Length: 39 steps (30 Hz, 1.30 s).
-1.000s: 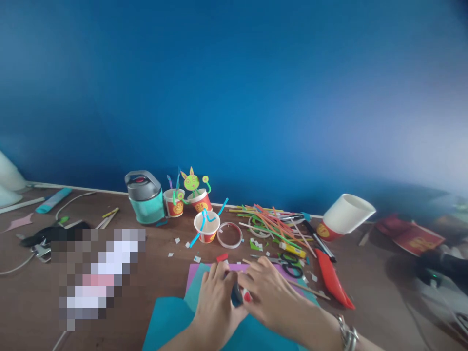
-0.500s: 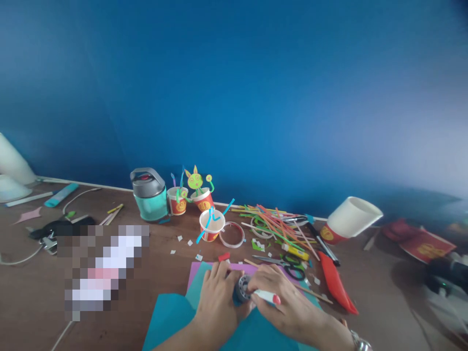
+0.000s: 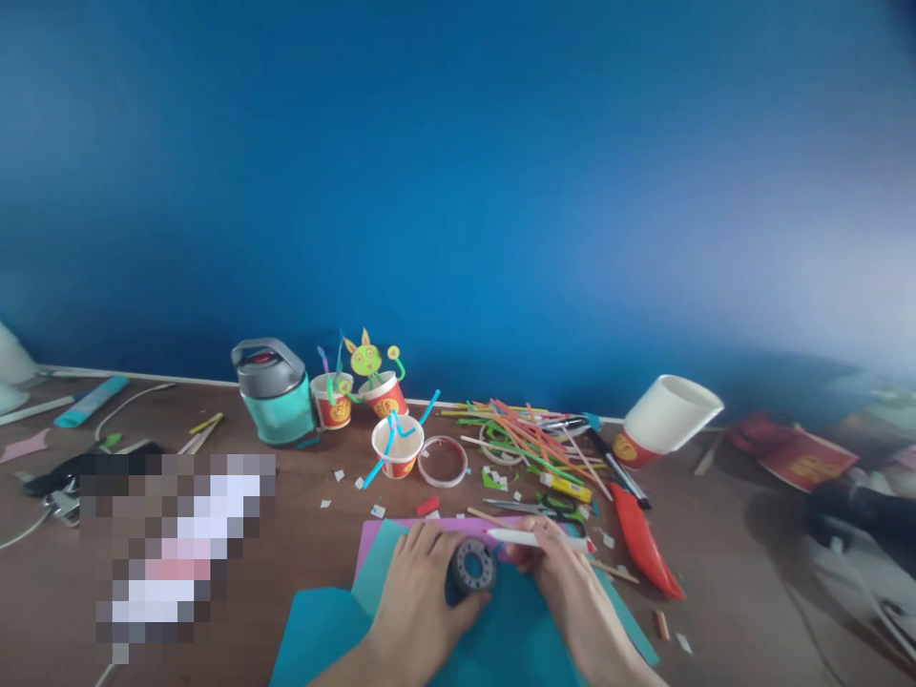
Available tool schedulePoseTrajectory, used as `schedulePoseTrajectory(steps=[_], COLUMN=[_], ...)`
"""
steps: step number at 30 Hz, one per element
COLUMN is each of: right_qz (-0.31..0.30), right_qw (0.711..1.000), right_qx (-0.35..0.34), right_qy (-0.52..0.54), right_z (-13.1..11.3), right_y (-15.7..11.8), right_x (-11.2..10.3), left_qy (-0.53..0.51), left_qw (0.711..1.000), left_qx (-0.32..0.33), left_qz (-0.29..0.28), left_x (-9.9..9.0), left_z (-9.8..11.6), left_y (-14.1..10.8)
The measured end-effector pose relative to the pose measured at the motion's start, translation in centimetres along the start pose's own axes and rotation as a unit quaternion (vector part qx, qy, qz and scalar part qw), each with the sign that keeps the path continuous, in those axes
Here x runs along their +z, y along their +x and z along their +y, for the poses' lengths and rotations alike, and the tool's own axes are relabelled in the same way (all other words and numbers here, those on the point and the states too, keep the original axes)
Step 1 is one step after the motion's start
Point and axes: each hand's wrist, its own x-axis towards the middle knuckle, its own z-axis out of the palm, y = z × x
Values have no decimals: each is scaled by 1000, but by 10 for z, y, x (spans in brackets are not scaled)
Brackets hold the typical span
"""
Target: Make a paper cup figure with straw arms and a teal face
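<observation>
Your L hand (image 3: pixel 424 592) was curled round the L side of a grey, round, ring-shaped piece w/ small holes about its face (image 3: pixel 488 576), fingers at its far side, thumb at the near side. Your R hand (image 3: pixel 558 563) was pinched on a slim white pen w/ a red end (image 3: pixel 516 538), which lay nearly level, its L end just beyond the ring's upper R edge. Couldn't tell if that end touched anything.

The ring sat over a dark teal paper sheet (image 3: pixel 515 634), which overlapped a purple paper sheet (image 3: pixel 372 542). Main risk, IMO: ring creeping to the R, b/c your grip backed it mostly from the L & paper is prob. slick. The loose, overlapping sheets could've shifted too if your wrist dragged them. A low pen could've left a stray mark.

Just past the R hand lay scissors w/ dark handles (image 3: pixel 515 505) & a thin wooden stick (image 3: pixel 487 517); a wide swing of the pen or knuckles might've knocked either. The yellow glue stick (image 3: pixel 569 488) was near as well, & could've rolled if bumped. The long red pouch-like item (image 3: pixel 644 539) was off to the R.

Further out on the brown desk (image 3: pixel 236 611): a heap of coloured straws (image 3: pixel 526 431) & a small paper cup w/ bent blue straws (image 3: pixel 397 460). Those stood apart from your hands, so lower risk unless you'd reached fwd & caught a straw, tipping the cup.
</observation>
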Motion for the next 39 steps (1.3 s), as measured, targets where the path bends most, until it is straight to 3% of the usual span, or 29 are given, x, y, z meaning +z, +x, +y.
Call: schedulePoseTrajectory(steps=[10,17,25,30,39], right_qz=[6,-3,-3,0,9], right_qw=[998,996,999,999,999], right_qx=[12,29,27,20,31], right_qy=[65,83,42,36,36], right_z=[-2,-7,-11,-9,-13], right_y=[-1,-4,-4,-5,-5], right_x=[-1,2,3,3,4], left_qy=[41,94,117,117,123], left_qw=[989,993,989,990,990], left_qx=[136,58,65,73,62], left_qz=[30,40,61,22,3], left_x=[9,12,11,12,12], left_z=[-2,1,2,-2,-8], left_y=[-17,-23,-24,-23,-23])
